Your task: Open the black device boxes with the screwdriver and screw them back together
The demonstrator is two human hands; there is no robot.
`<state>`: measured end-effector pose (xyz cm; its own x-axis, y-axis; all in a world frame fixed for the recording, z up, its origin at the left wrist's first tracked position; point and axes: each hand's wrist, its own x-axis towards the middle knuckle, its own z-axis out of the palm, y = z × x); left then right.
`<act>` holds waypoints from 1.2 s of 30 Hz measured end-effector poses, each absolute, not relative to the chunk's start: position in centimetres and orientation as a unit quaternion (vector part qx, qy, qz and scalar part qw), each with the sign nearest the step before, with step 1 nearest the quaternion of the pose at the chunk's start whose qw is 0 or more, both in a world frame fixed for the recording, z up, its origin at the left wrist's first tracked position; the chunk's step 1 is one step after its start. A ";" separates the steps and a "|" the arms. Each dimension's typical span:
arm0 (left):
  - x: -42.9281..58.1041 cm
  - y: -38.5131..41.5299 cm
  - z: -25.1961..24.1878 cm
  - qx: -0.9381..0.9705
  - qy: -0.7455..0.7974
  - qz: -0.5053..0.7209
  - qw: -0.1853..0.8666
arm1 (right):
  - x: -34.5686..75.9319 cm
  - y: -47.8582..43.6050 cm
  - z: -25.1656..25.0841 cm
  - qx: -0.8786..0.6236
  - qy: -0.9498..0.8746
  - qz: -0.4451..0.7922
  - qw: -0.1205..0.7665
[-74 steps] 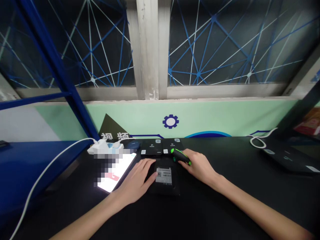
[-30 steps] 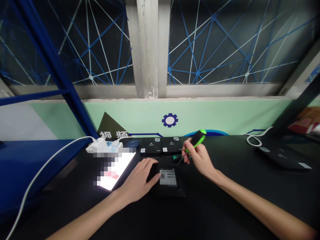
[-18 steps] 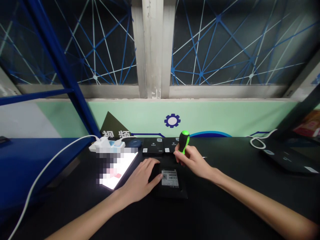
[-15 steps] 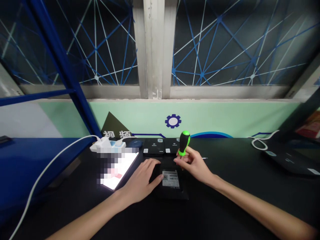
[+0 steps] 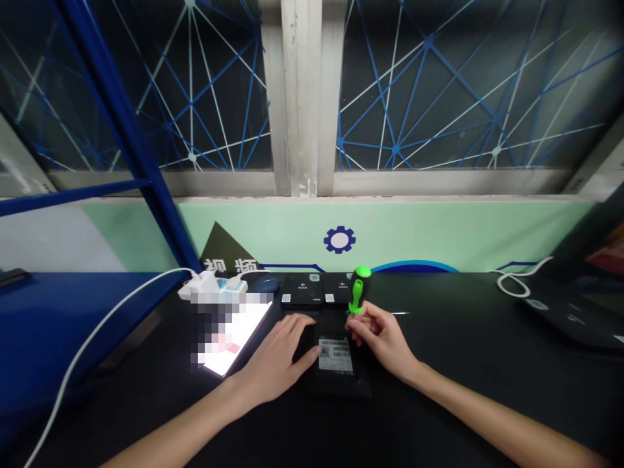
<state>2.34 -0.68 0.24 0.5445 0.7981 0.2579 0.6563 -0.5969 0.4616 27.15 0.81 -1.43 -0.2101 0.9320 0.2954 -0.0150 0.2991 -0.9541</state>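
Observation:
A black device (image 5: pixel 336 383) with a white printed label (image 5: pixel 335 355) lies on the dark table at the centre. My left hand (image 5: pixel 279 354) rests on its left side, thumb and fingers spread apart. My right hand (image 5: pixel 383 335) pinches the lower part of a screwdriver (image 5: pixel 359 289) with a green and black handle, just under the handle. The screwdriver stands nearly upright over the device's upper right part; its tip is hidden by the fingers.
A lit phone (image 5: pixel 234 341) lies left of my left hand, near a white power strip (image 5: pixel 214 286). Two black boxes (image 5: pixel 302 290) are behind the device. A thin metal rod (image 5: pixel 400 313) lies to the right, and another black device (image 5: pixel 575 322) is far right.
The screwdriver handle has turned and sits slightly lower in the view, and my right hand's fingers have curled more around its lower part. The whole view has shifted slightly.

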 end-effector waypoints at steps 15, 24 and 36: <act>2.5 -0.8 0.3 0.864 0.423 0.226 0.150 | 27.4 0.5 -0.8 -0.384 -0.649 0.442 0.486; 2.6 -0.8 0.2 0.864 0.422 0.227 0.153 | 27.3 0.8 -1.4 -0.381 -0.590 0.489 0.517; 2.6 -1.0 0.5 0.885 0.414 0.191 0.092 | 27.5 0.3 -0.9 -0.384 -0.655 0.430 0.489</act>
<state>2.57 -1.00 0.51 0.5834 0.7684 0.2630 0.6983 -0.6399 0.3208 27.49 0.30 -0.94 -0.2280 0.9232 0.3094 0.0823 0.3349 -0.9386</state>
